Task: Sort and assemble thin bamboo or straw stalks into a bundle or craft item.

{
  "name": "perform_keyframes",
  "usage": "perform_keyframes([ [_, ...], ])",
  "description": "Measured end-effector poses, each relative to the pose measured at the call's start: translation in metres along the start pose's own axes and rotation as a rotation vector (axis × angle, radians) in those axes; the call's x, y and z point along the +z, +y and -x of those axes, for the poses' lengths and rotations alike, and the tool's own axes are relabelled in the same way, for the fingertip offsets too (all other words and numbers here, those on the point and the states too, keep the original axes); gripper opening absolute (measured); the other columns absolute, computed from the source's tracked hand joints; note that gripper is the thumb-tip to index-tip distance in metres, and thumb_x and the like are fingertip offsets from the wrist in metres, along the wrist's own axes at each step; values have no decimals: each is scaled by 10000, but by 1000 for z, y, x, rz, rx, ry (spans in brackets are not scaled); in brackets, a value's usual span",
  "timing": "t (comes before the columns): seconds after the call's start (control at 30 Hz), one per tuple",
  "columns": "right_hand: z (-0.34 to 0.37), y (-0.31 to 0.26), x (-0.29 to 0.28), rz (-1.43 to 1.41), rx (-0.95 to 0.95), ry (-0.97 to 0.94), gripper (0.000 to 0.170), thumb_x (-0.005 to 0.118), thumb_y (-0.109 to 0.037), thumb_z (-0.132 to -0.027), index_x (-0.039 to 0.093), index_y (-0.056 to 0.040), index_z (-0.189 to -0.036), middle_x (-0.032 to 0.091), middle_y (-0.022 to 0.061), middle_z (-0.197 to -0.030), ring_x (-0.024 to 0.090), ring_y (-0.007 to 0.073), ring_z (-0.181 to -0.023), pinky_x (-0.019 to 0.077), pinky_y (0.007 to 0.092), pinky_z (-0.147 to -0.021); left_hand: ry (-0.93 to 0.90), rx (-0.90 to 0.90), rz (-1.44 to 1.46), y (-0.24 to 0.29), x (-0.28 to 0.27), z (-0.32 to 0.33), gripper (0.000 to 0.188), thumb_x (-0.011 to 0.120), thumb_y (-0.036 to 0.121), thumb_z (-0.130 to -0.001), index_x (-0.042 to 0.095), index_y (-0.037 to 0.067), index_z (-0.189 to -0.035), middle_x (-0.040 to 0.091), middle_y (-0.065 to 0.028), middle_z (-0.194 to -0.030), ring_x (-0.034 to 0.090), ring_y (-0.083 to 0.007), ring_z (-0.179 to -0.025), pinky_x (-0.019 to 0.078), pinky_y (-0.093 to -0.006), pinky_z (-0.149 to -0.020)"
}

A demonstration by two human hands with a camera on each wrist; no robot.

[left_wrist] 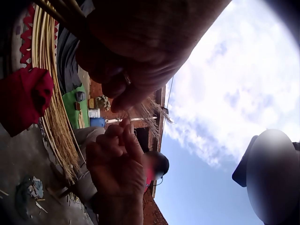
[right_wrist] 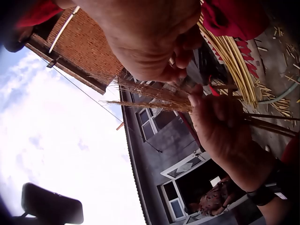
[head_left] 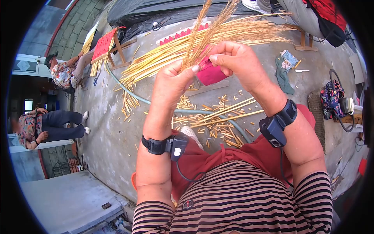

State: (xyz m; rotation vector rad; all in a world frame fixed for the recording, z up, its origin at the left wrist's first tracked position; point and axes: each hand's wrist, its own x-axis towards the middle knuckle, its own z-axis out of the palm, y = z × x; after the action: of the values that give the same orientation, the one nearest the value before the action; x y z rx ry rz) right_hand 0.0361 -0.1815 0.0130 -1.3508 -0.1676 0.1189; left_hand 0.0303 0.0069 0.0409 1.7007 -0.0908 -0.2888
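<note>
Your left hand [head_left: 172, 82] grips plumed stalks [head_left: 205, 40]; your right hand [head_left: 238, 58] is curled beside them, its hold unclear. You're apparently tidying their plumes [head_left: 224, 15]; next likely needs a steady left grip. Beyond, a stalk pile [head_left: 243, 33] lies on the floor [head_left: 113, 130].

Long yellow stalks [head_left: 156, 59] sprawl over the grey concrete floor [head_left: 109, 144], out in front!
Before them, feathery tan plumes [head_left: 191, 54] in the left grip [head_left: 175, 78]; nearer, short straw pieces [head_left: 230, 132] either side of the curved blue-green hose [head_left: 187, 111]; crumpled dark-green cloth [head_left: 283, 80] right, red-topped wooden frame [head_left: 104, 46] left.
</note>
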Motion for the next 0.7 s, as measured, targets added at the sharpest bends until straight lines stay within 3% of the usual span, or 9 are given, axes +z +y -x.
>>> perform_keyframes([
  [0.33, 3, 4, 2, -4, 82, 82, 65, 602, -108, -793, 603, -44, -804, 550, -24, -673, 422, 40, -512, 315, 188, -475, 39, 110, -263, -10, 7, -2, 228, 668, 146, -823, 676, 58, -1033, 567, 81, -716, 446, -2, -637, 380, -184, -555],
  [0.53, 2, 5, 4, -158, 139, 95, 44, 549, -100, -766, 561, -57, -763, 545, -13, -672, 408, 39, -507, 312, 196, -471, 37, 77, -317, -10, 8, -2, 236, 670, 148, -819, 674, 57, -1037, 588, 76, -723, 452, -9, -640, 391, -189, -570],
  [0.7, -11, 20, -7, 158, -6, 183, 70, 582, -79, -727, 612, -28, -764, 593, 5, -665, 494, 52, -562, 389, 212, -493, 77, 38, -165, -3, 5, 2, 186, 674, 150, -813, 680, 51, -971, 543, 80, -654, 427, -6, -561, 336, -180, -496],
])
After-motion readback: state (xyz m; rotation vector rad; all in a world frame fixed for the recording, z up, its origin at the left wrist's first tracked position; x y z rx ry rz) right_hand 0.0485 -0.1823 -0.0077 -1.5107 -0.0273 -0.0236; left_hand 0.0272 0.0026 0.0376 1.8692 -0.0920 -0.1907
